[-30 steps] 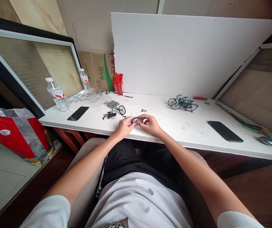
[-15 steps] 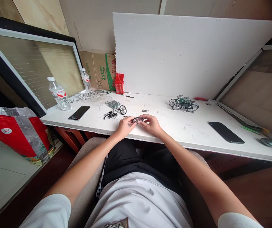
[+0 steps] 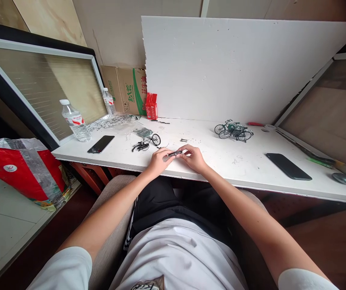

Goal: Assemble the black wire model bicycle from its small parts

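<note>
Between my two hands, above the front part of the white table (image 3: 215,165), is a small black model bicycle wheel (image 3: 175,153), seen nearly edge-on. My left hand (image 3: 160,160) pinches its left side, and my right hand (image 3: 192,158) pinches its right side. The fingers hide parts of the rim. Just beyond my left hand lies a partly built black model bicycle (image 3: 142,146) with one wheel (image 3: 155,139) standing up. Small black parts (image 3: 184,140) are scattered on the table beyond my fingers.
Finished-looking model bicycles (image 3: 233,131) stand back right. Phones lie left (image 3: 101,144) and right (image 3: 288,166), with a computer mouse (image 3: 344,178) at far right. A water bottle (image 3: 75,121), part frames (image 3: 115,121), a red box (image 3: 151,106) and a carton (image 3: 127,90) are at left and back.
The wheel has tilted from showing its spoked face to nearly edge-on. Both hands stay in about the same place, still gripping it.
</note>
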Available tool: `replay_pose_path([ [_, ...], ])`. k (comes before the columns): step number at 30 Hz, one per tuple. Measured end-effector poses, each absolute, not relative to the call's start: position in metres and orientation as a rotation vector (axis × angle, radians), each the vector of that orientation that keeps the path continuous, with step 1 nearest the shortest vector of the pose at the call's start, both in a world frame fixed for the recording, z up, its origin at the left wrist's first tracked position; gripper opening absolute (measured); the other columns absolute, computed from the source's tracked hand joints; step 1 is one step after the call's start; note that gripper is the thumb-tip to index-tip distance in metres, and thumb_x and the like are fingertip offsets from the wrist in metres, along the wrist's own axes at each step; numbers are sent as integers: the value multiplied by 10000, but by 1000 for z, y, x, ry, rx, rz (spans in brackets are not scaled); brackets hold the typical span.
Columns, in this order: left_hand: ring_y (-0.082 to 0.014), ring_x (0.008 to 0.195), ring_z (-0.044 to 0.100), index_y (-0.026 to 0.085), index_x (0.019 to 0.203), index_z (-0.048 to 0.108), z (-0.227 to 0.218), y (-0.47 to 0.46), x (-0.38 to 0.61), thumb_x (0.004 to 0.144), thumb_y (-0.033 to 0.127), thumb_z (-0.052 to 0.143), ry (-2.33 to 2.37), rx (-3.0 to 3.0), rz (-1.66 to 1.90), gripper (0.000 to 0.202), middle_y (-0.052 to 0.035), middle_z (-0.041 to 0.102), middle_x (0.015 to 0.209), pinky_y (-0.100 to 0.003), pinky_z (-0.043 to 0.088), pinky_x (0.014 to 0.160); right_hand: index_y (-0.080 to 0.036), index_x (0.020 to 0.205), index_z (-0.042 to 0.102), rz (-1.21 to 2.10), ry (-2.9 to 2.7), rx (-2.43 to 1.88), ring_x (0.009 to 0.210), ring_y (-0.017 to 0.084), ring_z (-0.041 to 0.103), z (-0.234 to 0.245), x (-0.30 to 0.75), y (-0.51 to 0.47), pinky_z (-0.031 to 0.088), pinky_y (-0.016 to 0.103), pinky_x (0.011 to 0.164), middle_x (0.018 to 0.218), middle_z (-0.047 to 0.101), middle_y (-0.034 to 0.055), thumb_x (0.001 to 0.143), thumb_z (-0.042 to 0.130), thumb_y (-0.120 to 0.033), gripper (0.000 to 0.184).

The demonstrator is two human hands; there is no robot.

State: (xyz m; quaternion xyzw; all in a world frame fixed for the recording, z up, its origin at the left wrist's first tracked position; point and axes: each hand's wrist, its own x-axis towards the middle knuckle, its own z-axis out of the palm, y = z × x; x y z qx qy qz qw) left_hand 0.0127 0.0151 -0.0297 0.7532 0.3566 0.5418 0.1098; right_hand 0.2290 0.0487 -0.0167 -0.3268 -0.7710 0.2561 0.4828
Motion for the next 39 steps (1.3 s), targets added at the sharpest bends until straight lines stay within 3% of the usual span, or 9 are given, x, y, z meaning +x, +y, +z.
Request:
replay_pose_path([
  [9,-244,1045,753,211,1121,788,-31,11,11,1021,220,687,1022,2369,1673,142,-107,788,1071,-397,608,960,-283,1024,845,527,-1944,-720,1034,288,757,-12,227,39,659,448,837,1058,818,89,973,792,-527,255],
  [28,-256,969,755,229,1038,770,-29,12,1,959,193,718,1159,2630,1515,101,-68,820,1015,-415,471,878,-269,1046,843,437,-2061,-651,985,290,706,-13,228,39,655,434,758,980,771,110,1001,758,-452,207],
  [39,-255,932,745,226,989,758,-30,10,3,946,198,718,1173,2718,1500,65,-66,818,980,-430,467,887,-234,1049,809,362,-2113,-639,954,262,705,-19,229,43,648,408,770,998,748,105,1008,719,-308,123],
])
